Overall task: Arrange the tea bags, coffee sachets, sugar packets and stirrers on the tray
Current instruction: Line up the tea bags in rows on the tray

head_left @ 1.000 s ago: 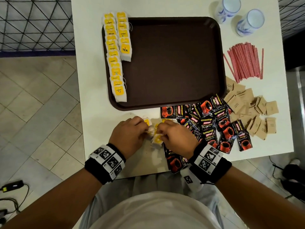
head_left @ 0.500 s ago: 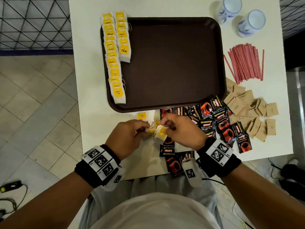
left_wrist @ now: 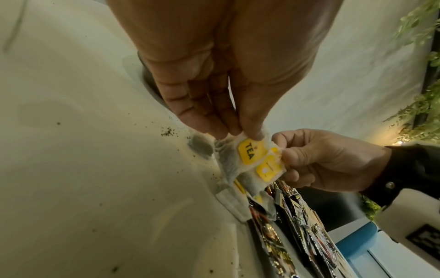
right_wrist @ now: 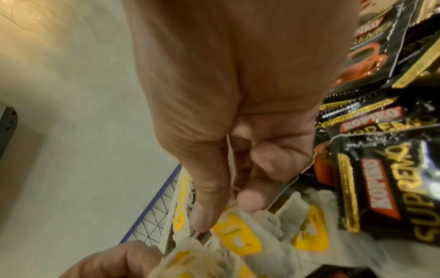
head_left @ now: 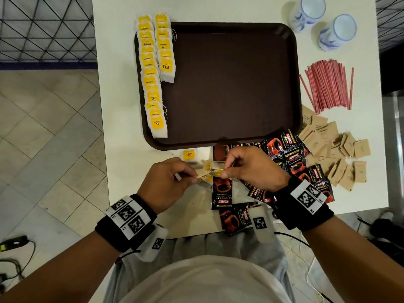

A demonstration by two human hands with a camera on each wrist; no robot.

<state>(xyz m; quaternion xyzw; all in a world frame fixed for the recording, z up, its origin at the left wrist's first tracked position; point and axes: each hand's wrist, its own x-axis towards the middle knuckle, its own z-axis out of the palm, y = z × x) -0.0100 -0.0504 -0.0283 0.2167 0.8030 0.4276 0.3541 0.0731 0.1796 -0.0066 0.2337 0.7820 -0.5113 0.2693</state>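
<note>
Both hands hold a small bunch of tea bags [head_left: 207, 172] with yellow tags just above the table's front edge, below the brown tray [head_left: 236, 84]. My left hand [head_left: 192, 174] pinches one bag marked TEA [left_wrist: 247, 153] between thumb and fingers. My right hand [head_left: 224, 170] pinches the neighbouring tea bag [left_wrist: 269, 170]. More tea bags [right_wrist: 309, 231] lie under the hands. Two rows of tea bags [head_left: 153, 68] line the tray's left side. One loose tea bag [head_left: 189, 154] lies near the tray's front rim.
Black coffee sachets [head_left: 293, 162] are scattered at the front right, several under my right wrist. Brown sugar packets [head_left: 334, 149] lie further right, red stirrers [head_left: 328, 84] above them. Two blue-and-white cups [head_left: 323, 20] stand at the back right. Tea dust [left_wrist: 166, 131] speckles the table.
Both hands have lifted the bunch of tea bags slightly off the table and away from me; the right hand has shifted right, uncovering coffee sachets beneath.
</note>
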